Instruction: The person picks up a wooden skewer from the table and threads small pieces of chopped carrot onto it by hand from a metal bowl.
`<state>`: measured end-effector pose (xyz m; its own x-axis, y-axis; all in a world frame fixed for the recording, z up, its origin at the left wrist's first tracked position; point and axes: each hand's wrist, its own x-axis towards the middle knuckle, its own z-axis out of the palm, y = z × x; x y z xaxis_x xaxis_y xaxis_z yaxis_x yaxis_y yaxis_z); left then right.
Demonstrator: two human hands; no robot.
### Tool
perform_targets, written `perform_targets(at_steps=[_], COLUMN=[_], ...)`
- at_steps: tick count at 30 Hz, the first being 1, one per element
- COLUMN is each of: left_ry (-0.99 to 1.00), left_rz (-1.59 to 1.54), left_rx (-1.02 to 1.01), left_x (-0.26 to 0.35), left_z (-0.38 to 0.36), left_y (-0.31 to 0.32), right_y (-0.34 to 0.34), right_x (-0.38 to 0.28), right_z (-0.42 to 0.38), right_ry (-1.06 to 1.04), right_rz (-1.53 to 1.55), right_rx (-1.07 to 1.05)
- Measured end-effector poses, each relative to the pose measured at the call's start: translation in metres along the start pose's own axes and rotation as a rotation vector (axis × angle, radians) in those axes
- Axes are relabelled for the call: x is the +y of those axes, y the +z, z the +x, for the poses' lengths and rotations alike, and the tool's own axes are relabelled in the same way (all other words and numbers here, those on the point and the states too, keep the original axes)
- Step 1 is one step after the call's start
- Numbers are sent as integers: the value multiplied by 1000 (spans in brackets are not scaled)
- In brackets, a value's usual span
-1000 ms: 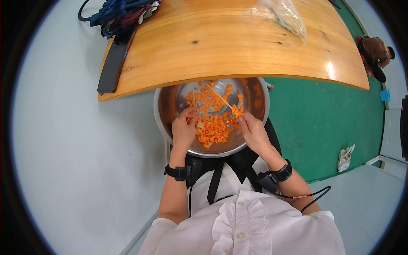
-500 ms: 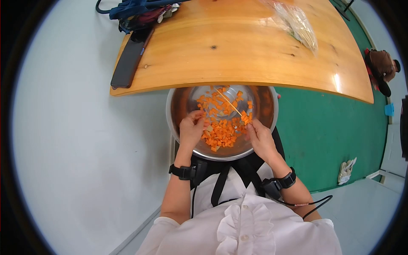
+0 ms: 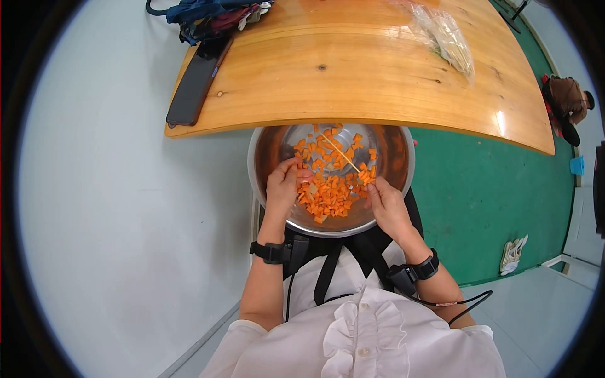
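A steel bowl (image 3: pixel 408 157) rests at my lap, partly under the table edge, with many small orange cubes (image 3: pixel 329 200) inside. My left hand (image 3: pixel 285 184) is over the bowl's left side, its fingers bent and slightly apart beside the cubes, with nothing visible in them. On the right, my right hand (image 3: pixel 386 203) has its fingers pressed together at the orange pieces on the lower end of a thin wooden skewer (image 3: pixel 340 152). The skewer slants to the upper left over the bowl. A few paler pieces lie among the cubes.
The wooden table (image 3: pixel 353 88) spans the top. On it are a dark phone (image 3: pixel 196 85), a folded umbrella (image 3: pixel 211 16) and a clear bag of skewers (image 3: pixel 449 41). White shoes (image 3: pixel 513 254) stand on the floor at right, below a blue container (image 3: pixel 577 165).
My left fingers have spread slightly and shifted a little. My right hand has hardly moved and remains at the skewer's lower end.
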<state>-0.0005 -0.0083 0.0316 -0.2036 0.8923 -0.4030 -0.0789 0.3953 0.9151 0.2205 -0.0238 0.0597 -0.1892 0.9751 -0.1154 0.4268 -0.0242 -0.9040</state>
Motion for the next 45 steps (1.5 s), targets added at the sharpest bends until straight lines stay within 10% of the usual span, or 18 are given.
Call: perform_targets(at_steps=[45], left_ry=[-182], left_rz=[-748], left_rx=[23], left_x=[1], left_z=[-2], left_y=[5], right_y=[1], right_x=[8], right_z=[-3], right_ry=[-273], right_rz=[-307], right_rx=[-114])
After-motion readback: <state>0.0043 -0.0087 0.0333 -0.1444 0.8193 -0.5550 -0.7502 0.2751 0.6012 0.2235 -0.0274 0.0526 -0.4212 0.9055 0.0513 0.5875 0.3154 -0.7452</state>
